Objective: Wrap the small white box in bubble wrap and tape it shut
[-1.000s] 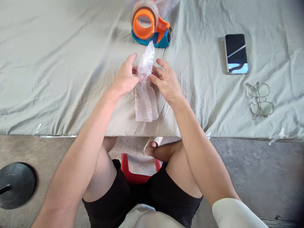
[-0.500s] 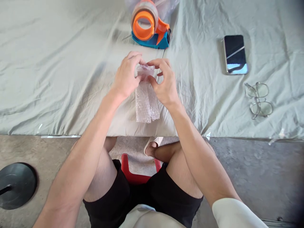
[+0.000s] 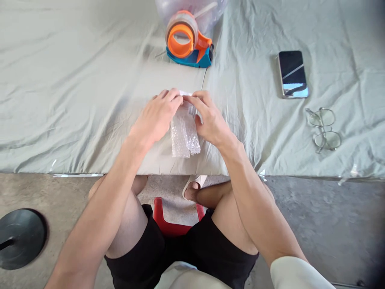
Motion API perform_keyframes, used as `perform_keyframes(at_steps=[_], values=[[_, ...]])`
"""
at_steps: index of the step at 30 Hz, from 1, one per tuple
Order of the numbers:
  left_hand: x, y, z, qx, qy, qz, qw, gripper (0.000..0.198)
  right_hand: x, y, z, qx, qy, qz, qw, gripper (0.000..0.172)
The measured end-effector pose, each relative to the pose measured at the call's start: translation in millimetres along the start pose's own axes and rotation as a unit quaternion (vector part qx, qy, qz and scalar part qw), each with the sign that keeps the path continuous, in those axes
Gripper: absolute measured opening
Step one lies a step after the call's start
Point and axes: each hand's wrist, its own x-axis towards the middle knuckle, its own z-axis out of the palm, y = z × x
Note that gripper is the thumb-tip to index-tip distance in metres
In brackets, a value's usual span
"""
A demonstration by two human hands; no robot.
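Note:
A strip of clear bubble wrap (image 3: 184,138) lies on the cloth near the table's front edge, its upper end folded over. My left hand (image 3: 161,114) closes over that upper end from the left, fingertips on the fold and thumb hidden. From the right, my right hand (image 3: 212,118) grips the same end, with the index finger across the fold and the thumb at the wrap's right side. Whether anything is wrapped inside, I cannot tell. Beyond my hands stands an orange and blue tape dispenser (image 3: 188,42) with a roll of tape.
A clear plastic bag (image 3: 207,18) lies behind the dispenser. To the right are a phone (image 3: 292,74) and a pair of glasses (image 3: 325,128). Grey-green cloth (image 3: 90,100) covers the table. Below are a red stool (image 3: 171,228) and a round black base (image 3: 22,239).
Both hands have come nearer to me and pressed down over the bubble wrap's upper end, which is now folded flatter. The camera view has tilted slightly.

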Motion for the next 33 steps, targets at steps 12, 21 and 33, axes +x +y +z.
perform_keyframes(at_steps=[12, 21, 33], values=[[-10.1, -11.3, 15.7, 0.024, 0.004, 0.038, 0.999, 0.055, -1.4, -10.7, 7.1, -0.041, 0.016, 0.047, 0.998, 0.05], [0.9, -18.9, 18.2, -0.029, 0.055, 0.024, 0.998, 0.03, 5.5, -6.8, 11.7, 0.058, 0.07, 0.052, 0.994, 0.043], [6.0, -28.9, 27.9, -0.18, 0.118, 0.036, 0.976, 0.025, 10.8, -13.0, 8.7, 0.257, 0.086, 0.119, 0.955, 0.014]])
